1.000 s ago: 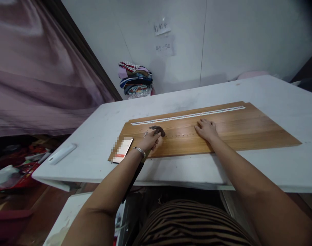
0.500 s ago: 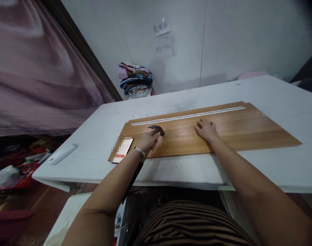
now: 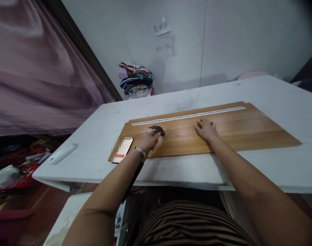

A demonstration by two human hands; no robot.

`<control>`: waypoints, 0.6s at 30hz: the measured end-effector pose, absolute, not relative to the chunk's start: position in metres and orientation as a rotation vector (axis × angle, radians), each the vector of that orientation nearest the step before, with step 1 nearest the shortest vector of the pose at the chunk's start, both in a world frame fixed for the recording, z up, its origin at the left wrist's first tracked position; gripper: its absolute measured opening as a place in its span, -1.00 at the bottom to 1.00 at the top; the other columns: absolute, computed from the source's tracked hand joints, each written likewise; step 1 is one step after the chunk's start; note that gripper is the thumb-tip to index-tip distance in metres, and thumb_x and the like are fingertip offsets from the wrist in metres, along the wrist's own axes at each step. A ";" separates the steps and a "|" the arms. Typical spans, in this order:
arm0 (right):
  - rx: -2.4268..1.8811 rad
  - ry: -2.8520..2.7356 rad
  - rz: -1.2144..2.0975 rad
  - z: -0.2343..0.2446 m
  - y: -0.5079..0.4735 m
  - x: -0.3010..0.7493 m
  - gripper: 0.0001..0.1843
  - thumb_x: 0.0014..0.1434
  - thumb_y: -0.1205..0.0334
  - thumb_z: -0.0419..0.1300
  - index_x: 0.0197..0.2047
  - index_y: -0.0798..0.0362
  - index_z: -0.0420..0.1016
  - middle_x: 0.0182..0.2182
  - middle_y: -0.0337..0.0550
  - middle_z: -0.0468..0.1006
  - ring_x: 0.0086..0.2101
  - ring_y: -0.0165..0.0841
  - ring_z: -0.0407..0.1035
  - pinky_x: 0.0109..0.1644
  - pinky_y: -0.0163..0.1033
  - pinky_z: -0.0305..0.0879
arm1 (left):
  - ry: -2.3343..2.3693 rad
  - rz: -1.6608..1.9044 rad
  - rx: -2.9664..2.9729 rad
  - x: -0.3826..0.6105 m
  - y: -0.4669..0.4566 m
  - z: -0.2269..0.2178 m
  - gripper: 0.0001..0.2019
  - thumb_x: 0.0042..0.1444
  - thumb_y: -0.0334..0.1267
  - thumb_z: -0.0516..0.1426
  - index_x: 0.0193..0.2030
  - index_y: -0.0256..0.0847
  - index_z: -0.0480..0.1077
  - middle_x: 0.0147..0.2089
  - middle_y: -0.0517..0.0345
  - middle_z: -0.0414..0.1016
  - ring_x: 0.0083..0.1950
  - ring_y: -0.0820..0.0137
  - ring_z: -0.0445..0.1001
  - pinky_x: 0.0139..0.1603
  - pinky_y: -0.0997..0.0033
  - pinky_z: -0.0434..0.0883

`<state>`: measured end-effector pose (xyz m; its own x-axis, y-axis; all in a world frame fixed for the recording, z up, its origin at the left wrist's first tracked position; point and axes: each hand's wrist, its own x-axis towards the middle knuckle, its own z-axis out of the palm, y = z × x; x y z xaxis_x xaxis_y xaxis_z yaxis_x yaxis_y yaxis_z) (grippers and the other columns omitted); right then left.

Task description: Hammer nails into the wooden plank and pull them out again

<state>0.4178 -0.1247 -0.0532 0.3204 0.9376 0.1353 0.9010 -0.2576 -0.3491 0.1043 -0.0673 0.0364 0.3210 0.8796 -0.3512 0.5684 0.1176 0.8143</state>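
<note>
A brown wooden board (image 3: 258, 128) lies across the white table, with a row of small nails (image 3: 183, 135) along its middle. My left hand (image 3: 149, 140), a bracelet at its wrist, is closed round a claw hammer (image 3: 158, 129); the dark head shows past my fingers, low over the board at the left end of the nail row. A few loose nails (image 3: 146, 133) lie just left of the head. My right hand (image 3: 207, 129) rests flat on the board, fingers spread, to the right of the row. Two pale ruled strips (image 3: 188, 116) run along the far side.
A phone (image 3: 123, 150) lies on the board's left end. On the white table (image 3: 86, 136) a white oblong object (image 3: 62, 154) sits near the left edge. Folded cloths (image 3: 137, 80) are stacked by the wall. A pink curtain (image 3: 43, 68) hangs at left.
Both hands and the hammer stay in almost the same place. No other change shows clearly.
</note>
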 end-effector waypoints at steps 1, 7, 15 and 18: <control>-2.235 -1.637 0.138 -0.053 -0.125 0.418 -0.60 0.42 0.08 -0.02 -0.01 0.05 0.60 0.25 0.16 0.49 0.26 -0.05 0.27 0.31 0.14 0.06 | 1.361 0.384 1.558 0.104 -0.067 0.037 -0.78 0.46 -0.14 0.07 0.10 -0.20 0.33 -0.55 0.40 0.26 -0.70 0.55 0.18 -0.66 0.56 0.13; -2.240 -1.632 0.117 -0.054 -0.125 0.417 -0.61 0.42 0.07 -0.01 -0.01 0.01 0.61 0.20 0.12 0.52 0.24 -0.04 0.27 0.28 0.12 0.09 | 1.351 0.396 1.545 0.101 -0.063 0.037 -0.76 0.43 -0.07 0.13 0.03 -0.20 0.35 -0.54 0.40 0.27 -0.70 0.59 0.20 -0.65 0.59 0.14; -2.245 -1.636 0.136 -0.052 -0.125 0.417 -0.60 0.41 0.08 -0.01 0.00 0.03 0.62 0.21 0.13 0.51 0.23 -0.05 0.28 0.29 0.12 0.07 | 1.331 0.395 1.585 0.101 -0.062 0.026 -0.76 0.41 -0.06 0.15 0.00 -0.19 0.36 -0.57 0.41 0.28 -0.72 0.57 0.18 -0.66 0.58 0.11; -2.250 -1.636 0.143 -0.051 -0.125 0.417 -0.58 0.42 0.08 -0.02 0.03 0.05 0.61 0.26 0.15 0.48 0.26 -0.05 0.26 0.30 0.13 0.06 | 1.340 0.384 1.582 0.102 -0.063 0.027 -0.76 0.41 -0.07 0.14 0.00 -0.20 0.36 -0.56 0.40 0.29 -0.71 0.57 0.20 -0.66 0.58 0.12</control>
